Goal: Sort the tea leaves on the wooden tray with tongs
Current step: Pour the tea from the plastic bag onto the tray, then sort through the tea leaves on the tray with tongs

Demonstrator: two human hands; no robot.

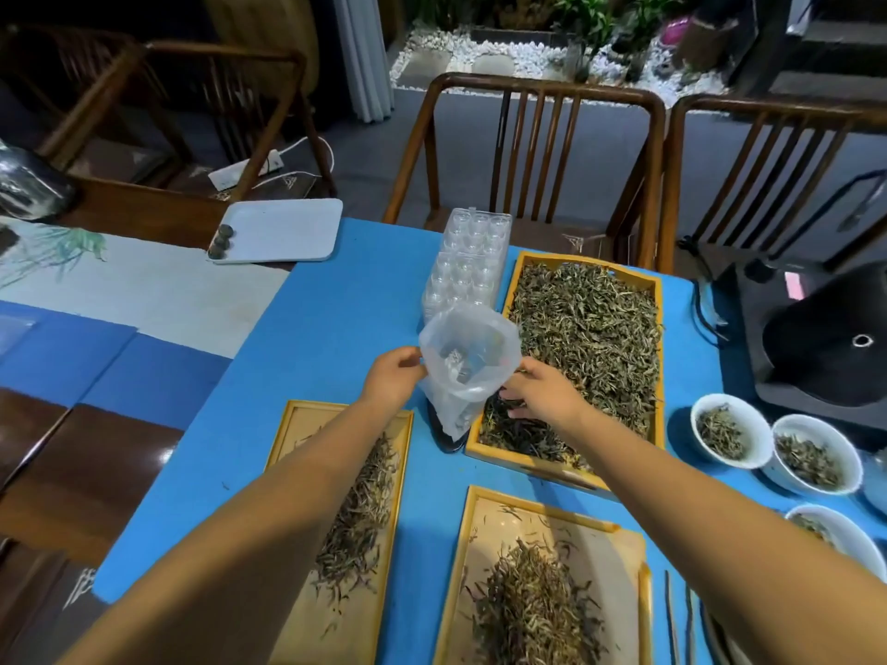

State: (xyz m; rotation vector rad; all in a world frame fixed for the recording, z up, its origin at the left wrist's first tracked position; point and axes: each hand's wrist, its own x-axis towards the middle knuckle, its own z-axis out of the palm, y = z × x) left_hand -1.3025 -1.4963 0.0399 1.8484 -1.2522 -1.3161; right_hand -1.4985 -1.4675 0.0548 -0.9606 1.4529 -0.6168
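My left hand (pixel 393 376) pinches the rim of a thin clear plastic bag (pixel 468 367), my right hand (pixel 540 393) grips its other side, keeping the mouth open. Just beyond my right hand lies the large wooden tray (pixel 657 328) heaped with dried tea leaves (pixel 590 328); slim dark tongs (pixel 672 616) lie idle near my right elbow.

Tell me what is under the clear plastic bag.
Beneath the plastic bag, held by the left hand and right hand, a dark rounded object sits on the blue mat. The bag hides most of it.
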